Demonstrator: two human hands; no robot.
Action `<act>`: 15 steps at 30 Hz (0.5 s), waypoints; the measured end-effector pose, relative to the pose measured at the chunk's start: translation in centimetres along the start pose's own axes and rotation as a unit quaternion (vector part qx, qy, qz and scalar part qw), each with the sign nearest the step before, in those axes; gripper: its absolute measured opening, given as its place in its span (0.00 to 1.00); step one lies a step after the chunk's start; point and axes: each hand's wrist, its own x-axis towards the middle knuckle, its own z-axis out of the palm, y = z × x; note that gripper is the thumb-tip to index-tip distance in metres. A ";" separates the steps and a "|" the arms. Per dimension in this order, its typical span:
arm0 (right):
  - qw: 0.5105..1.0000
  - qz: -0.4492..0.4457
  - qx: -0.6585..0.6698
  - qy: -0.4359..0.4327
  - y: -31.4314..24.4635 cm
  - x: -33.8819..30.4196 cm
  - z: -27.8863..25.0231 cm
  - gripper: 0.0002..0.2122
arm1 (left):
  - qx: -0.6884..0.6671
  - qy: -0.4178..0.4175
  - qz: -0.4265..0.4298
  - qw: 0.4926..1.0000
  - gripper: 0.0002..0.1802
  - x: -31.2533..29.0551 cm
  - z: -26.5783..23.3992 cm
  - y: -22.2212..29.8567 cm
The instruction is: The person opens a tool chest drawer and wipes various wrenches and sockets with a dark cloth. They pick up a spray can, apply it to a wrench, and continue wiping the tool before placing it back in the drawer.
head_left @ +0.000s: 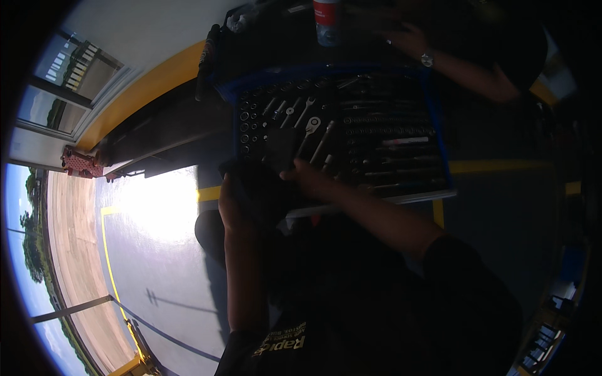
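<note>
My left hand (230, 203) is closed around the side of a dark, bulky thing (257, 188), which is too dim to name. From the right, my right hand (308, 180) reaches across with its fingers bent against a flat dark piece (281, 145) that stands up from it. Both hands are over the near left part of a drawer (449, 169) with blue sides. Inside the drawer are sockets (244, 126), a ratchet (313, 125), a wrench (306, 110) and several other tools in rows.
Beyond the drawer stands a clear bottle with a red band (327, 28). Another person's hand (411, 42), with a wristwatch (427, 59), is over the dark top at far right. Sunlit floor (153, 250) with yellow lines lies left; a yellow-framed railing (135, 360) is at lower left.
</note>
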 end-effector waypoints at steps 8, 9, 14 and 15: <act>0.990 0.034 -0.130 -0.035 -2.6 -3.4 0.7 0.29 | 0.599 -0.063 0.322 0.731 0.33 18.4 10.3 -2.5; 0.991 0.024 -0.119 -0.050 -2.4 -3.4 0.8 0.29 | 0.707 -0.122 0.377 0.586 0.34 21.1 10.5 -4.5; 0.992 0.007 -0.111 -0.059 -2.6 -4.2 0.0 0.25 | 0.768 -0.191 0.354 0.499 0.28 25.4 10.2 -12.7; 0.993 -0.009 -0.110 -0.034 -0.9 -3.5 -0.3 0.24 | 0.768 -0.214 0.348 0.493 0.28 25.7 10.9 -12.1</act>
